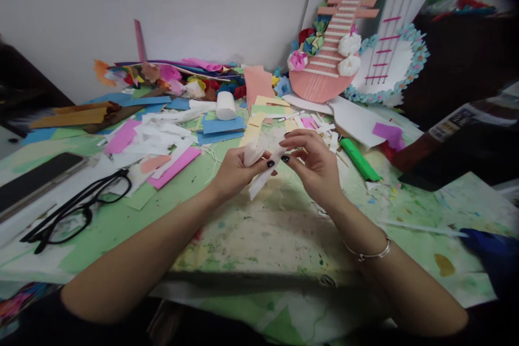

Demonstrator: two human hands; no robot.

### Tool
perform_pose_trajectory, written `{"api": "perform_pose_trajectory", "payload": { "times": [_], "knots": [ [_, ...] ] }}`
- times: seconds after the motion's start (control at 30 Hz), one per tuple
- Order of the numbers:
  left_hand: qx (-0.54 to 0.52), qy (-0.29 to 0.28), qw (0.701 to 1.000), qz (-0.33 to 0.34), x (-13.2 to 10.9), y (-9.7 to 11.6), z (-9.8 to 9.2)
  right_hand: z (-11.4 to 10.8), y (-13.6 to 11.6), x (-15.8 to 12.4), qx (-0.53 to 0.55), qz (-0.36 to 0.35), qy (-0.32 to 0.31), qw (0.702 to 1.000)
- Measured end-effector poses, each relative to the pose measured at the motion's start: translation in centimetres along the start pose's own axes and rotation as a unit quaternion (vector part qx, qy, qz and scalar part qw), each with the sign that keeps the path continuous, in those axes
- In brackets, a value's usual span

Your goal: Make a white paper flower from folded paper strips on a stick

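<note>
Thin white crepe-like paper (261, 181) is held up between my two hands, over the near middle of the table. My left hand (237, 173) pinches it, thumb on top, with one loop of the paper rising beside the fingers and a strip end hanging below. My right hand (314, 165) has thumb and index finger at the paper's right edge, apparently pinching it, the other fingers curled above. Just beyond the hands lie folded blue paper pieces (222, 125) and a white roll (226, 106). A green tube-like packet (360, 159) lies right of my right hand.
Black glasses (85, 208) and a phone (40, 181) lie at the left, near white paper scraps (152, 138). Paper flowers (170, 73) line the back wall. A pink paper lute-like instrument (324, 81) leans at the back right; a dark bottle (458, 130) stands at the right.
</note>
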State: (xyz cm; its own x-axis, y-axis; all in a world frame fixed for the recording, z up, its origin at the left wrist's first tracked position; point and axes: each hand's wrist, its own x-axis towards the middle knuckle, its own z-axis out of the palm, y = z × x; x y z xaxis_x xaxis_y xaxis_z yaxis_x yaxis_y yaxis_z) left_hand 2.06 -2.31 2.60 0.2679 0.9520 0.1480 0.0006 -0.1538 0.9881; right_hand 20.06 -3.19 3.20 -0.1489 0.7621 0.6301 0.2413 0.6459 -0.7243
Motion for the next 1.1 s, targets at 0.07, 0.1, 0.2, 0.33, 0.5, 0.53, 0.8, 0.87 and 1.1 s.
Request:
{"api": "perform_pose_trajectory", "payload": {
  "times": [0.07,0.1,0.2,0.33,0.5,0.53,0.8,0.87,1.1],
  "knots": [
    [0.009,-0.009,1.000,-0.003,0.0,-0.1,-0.1,-0.2,0.2,0.1,0.003,0.006,-0.007,1.000],
    [0.011,-0.011,1.000,-0.001,0.1,-0.2,-0.1,-0.2,0.3,0.1,0.005,0.011,-0.012,1.000],
    [0.039,-0.011,0.999,0.023,0.2,-0.4,-0.3,-0.3,0.7,0.2,0.014,0.034,-0.020,0.999],
    [0.090,-0.011,0.995,0.050,0.3,-0.3,-0.4,-0.4,1.0,0.4,0.040,0.071,-0.020,0.996],
    [0.117,-0.010,0.992,0.056,0.2,0.1,-0.5,-0.5,1.2,0.5,0.036,0.083,-0.006,0.996],
    [0.122,-0.013,0.991,0.059,0.2,0.1,-0.5,-0.5,1.3,0.5,0.035,0.079,0.000,0.996],
    [0.121,-0.036,0.992,0.028,0.3,-0.1,-0.8,-0.7,0.7,0.5,0.027,0.041,0.043,0.998],
    [0.130,-0.030,0.991,0.017,0.3,0.1,-0.9,-0.9,0.6,0.5,0.020,0.031,0.059,0.998],
    [0.152,0.002,0.988,-0.022,1.0,-0.2,-1.9,-1.4,1.7,0.9,0.033,0.047,0.114,0.992]
  ]
}}
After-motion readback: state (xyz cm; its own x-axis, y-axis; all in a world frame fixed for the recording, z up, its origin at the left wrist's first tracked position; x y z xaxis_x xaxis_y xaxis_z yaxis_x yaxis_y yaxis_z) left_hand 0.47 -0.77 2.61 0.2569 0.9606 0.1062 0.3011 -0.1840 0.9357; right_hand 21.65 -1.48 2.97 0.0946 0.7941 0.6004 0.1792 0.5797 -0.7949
